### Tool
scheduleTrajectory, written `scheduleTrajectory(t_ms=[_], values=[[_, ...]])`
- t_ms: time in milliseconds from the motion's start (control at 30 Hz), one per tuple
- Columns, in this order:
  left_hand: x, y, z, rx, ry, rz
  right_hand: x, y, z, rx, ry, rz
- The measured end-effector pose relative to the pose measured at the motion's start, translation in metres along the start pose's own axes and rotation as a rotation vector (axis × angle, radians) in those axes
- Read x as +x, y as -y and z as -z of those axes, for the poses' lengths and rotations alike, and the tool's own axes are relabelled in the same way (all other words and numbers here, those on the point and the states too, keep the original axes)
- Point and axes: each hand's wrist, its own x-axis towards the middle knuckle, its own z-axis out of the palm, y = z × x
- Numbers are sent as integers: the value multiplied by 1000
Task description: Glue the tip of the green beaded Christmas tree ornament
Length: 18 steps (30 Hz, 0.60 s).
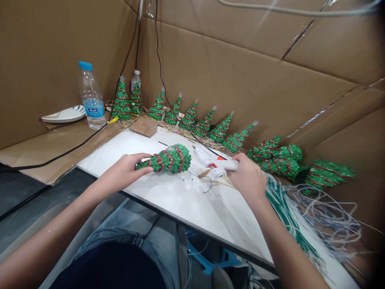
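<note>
My left hand [134, 167] is closed on the narrow end of a small green Christmas tree [173, 158] wound with red garland. The tree lies on its side above the white tabletop [162, 190], its wide base turned to the right. A thin dark wire trails from that base. In my right hand [248, 174] is the handle of a white hot glue gun [227, 165] with a red-orange part. Its nozzle points left and away from me, near the tree's base but apart from it. A brown pointed piece [204, 173] lies under the gun.
Several finished-looking trees [189, 116] line the cardboard wall [210, 60]. More trees [279, 158] lie in a pile at right. Green strands [285, 212] and tangled white wires [331, 216] cover the right side. A water bottle [92, 100] stands at left beside a black cable [75, 146].
</note>
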Motion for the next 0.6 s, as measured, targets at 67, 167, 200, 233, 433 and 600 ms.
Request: scheduleTrajectory(t_ms=[67, 167, 200, 233, 433, 600], values=[[1, 1, 0, -10, 4, 7, 6, -10, -15, -15, 59, -43], [3, 4, -1, -23, 19, 10, 10, -18, -33, -30, 130, -50], [3, 4, -2, -25, 21, 10, 10, -18, -38, -30, 149, -45], [3, 5, -2, -23, 23, 10, 11, -17, -42, -25, 161, -41], [3, 3, -4, -1, 24, 14, 22, -7, -62, 43, 242, -64], [3, 2, -4, 20, 22, 15, 37, -6, -79, 231, 231, -80]])
